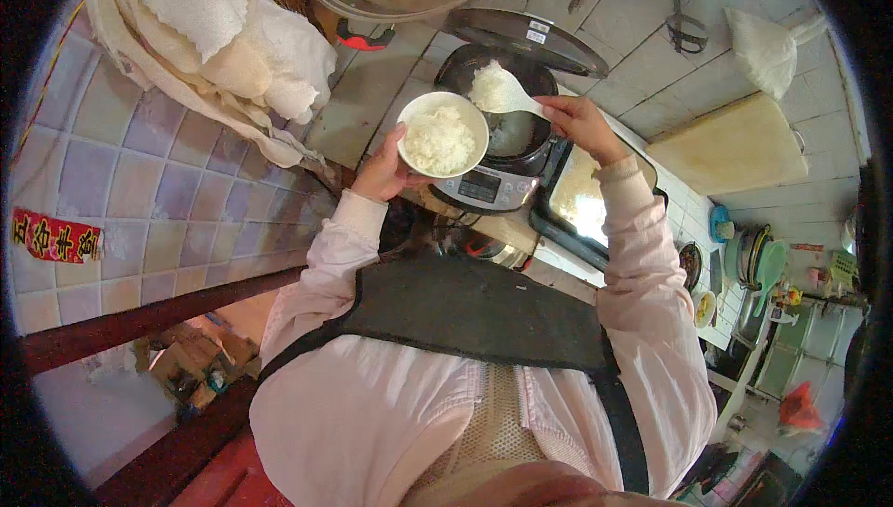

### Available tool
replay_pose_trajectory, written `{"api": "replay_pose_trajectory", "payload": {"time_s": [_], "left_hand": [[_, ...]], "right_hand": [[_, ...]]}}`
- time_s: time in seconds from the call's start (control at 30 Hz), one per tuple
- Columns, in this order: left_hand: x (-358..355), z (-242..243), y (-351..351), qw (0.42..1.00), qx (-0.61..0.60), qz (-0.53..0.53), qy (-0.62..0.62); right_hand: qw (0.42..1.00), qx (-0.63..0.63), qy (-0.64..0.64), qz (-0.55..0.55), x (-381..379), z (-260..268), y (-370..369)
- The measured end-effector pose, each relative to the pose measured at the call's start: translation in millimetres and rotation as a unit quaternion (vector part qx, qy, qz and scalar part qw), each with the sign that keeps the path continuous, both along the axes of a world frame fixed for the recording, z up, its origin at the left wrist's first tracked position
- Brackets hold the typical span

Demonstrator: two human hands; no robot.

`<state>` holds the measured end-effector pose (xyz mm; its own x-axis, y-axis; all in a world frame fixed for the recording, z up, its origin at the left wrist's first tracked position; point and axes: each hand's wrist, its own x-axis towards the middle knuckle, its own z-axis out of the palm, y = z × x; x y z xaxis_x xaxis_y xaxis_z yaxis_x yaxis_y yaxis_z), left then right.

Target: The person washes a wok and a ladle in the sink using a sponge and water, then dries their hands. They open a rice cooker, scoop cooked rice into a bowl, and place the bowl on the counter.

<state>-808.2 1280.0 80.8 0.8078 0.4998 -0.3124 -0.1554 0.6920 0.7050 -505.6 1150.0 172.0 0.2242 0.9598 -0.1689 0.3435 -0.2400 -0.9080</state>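
My left hand [386, 165] grips a white bowl [480, 131] by its side, and cooked rice [439, 141] is heaped in it. In my right hand [579, 127] is the handle of a white rice paddle [515, 99], with a clump of rice [492, 85] on its blade. The paddle is above the pot of a rice cooker [481, 189], just right of the bowl's rim. The cooker's dark lid [558, 39] is raised. Some whitish content [511, 134] shows low in the pot; the bowl and paddle hide part of it.
A large steamer-like pan [411, 15] with a red-and-black handle stands behind the cooker. White cloths [230, 53] hang at the left. To the right are a black-rimmed appliance [579, 200], a cutting board [739, 148] against the tiles and several stacked basins [753, 256].
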Motion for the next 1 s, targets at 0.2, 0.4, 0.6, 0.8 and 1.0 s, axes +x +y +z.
{"api": "replay_pose_trajectory", "payload": {"time_s": [0.2,0.4,0.6,0.8,1.0], "left_hand": [[42,11,-19,0.997,-0.001,-0.064,-0.033],[48,12,-36,0.997,0.016,-0.068,-0.036],[34,3,-36,0.998,0.023,-0.050,-0.031],[2,-12,-24,1.000,-0.002,0.005,-0.023],[-37,-32,-16,0.996,-0.011,0.085,0.016]], "right_hand": [[0.813,0.099,-0.572,-0.039,-85,4,-59],[0.809,0.131,-0.572,-0.041,-99,14,-85],[0.856,0.175,-0.481,-0.070,-88,32,-84],[0.912,0.071,-0.402,-0.048,-31,7,-33],[0.821,-0.106,-0.557,0.058,43,-95,47]]}}
